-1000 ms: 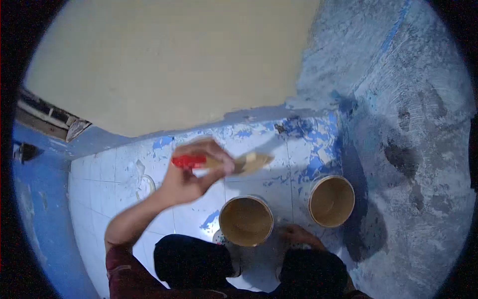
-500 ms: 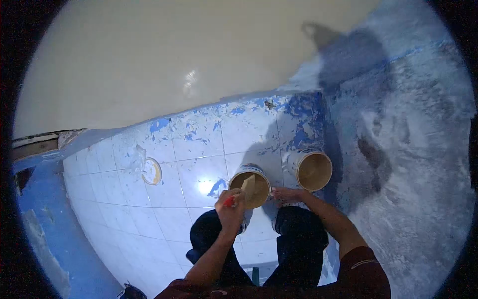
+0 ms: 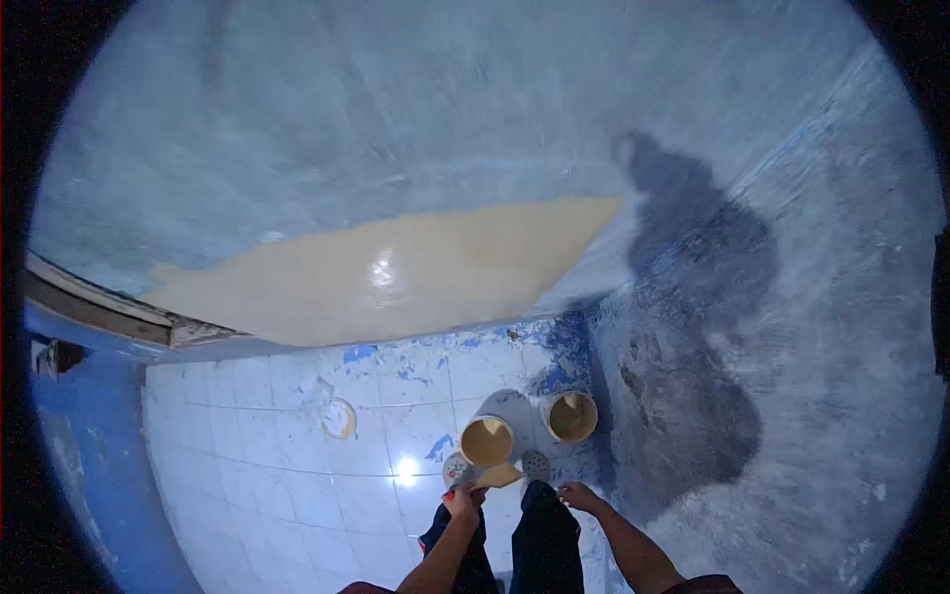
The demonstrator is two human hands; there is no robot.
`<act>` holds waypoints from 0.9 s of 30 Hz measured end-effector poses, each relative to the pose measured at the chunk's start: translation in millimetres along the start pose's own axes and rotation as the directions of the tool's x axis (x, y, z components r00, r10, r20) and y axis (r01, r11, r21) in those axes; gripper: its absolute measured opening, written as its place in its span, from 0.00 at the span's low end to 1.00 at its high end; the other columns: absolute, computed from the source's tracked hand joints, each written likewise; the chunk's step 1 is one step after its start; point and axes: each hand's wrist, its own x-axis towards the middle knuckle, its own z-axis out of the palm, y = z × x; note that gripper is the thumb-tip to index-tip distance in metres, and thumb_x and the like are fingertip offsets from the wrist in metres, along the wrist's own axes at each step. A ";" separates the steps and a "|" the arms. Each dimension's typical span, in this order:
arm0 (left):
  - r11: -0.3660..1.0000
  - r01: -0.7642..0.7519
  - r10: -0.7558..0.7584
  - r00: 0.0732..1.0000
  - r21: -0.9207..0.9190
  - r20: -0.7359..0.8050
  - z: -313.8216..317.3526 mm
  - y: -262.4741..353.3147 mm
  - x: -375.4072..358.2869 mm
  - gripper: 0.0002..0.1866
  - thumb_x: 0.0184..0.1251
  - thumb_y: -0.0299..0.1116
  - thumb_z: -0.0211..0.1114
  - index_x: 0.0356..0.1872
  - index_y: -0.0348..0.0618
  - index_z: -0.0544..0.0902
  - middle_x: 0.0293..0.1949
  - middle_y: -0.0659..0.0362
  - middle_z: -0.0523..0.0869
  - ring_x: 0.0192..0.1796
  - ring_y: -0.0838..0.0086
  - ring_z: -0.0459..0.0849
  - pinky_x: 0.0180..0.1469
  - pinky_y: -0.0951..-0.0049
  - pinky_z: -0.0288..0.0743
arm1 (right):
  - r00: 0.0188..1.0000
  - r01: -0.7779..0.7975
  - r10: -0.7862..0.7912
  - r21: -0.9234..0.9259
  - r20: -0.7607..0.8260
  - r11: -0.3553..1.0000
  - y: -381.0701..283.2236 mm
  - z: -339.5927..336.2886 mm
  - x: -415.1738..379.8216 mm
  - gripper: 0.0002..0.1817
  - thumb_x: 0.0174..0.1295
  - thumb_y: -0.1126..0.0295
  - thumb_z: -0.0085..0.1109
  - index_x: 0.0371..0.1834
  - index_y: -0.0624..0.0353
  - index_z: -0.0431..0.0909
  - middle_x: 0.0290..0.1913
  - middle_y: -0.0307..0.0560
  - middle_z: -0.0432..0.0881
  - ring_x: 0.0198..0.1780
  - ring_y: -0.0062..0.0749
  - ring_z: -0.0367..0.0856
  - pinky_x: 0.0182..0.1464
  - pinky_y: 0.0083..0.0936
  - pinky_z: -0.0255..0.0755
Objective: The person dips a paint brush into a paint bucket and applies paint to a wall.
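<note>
Head view: brush (image 3: 495,476) in left hand (image 3: 462,498), beside bucket (image 3: 487,442).

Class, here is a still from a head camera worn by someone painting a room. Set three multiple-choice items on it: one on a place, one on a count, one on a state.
1. Where is the brush?
A. just beside the nearer bucket, on the person's side
B. against the wall
C. flat on the tiles

2. How many open buckets stand on the floor?
A. one
B. two
C. four

3. What does the right hand hold?
A. a roller
B. a lid
C. nothing

Key: 1 A, the left hand holds it by the nearer bucket; 2 B, a second bucket stands beside it; 3 C, its fingers are spread and empty.
</note>
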 end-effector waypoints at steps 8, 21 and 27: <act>0.988 0.028 -0.059 0.976 0.152 0.208 -38.1 69.4 -104.3 0.15 0.55 0.32 0.64 0.40 0.35 0.74 0.31 0.49 0.86 0.32 0.60 0.89 0.31 0.67 0.79 | 0.995 -0.081 0.084 -0.065 0.057 0.995 -75.4 56.4 -130.6 0.21 0.63 0.55 0.58 0.49 0.61 0.81 0.46 0.50 0.84 0.47 0.34 0.82 0.47 0.32 0.76; 0.851 -0.499 0.384 0.804 0.163 0.454 -10.8 174.5 -154.8 0.06 0.56 0.26 0.69 0.29 0.39 0.79 0.25 0.58 0.83 0.27 0.75 0.82 0.29 0.74 0.77 | 0.722 0.438 -0.562 -0.362 -0.404 0.823 -387.2 104.5 -273.0 0.15 0.62 0.62 0.59 0.43 0.64 0.80 0.34 0.59 0.83 0.36 0.50 0.84 0.42 0.41 0.75; 0.688 -0.713 0.511 0.609 0.137 0.607 -17.4 201.1 -224.8 0.08 0.57 0.29 0.67 0.34 0.38 0.79 0.30 0.54 0.84 0.35 0.70 0.83 0.36 0.69 0.77 | 0.490 0.684 -0.843 -0.500 -0.223 0.531 -476.9 89.8 -303.6 0.18 0.57 0.65 0.65 0.47 0.64 0.79 0.45 0.53 0.80 0.45 0.44 0.80 0.48 0.35 0.73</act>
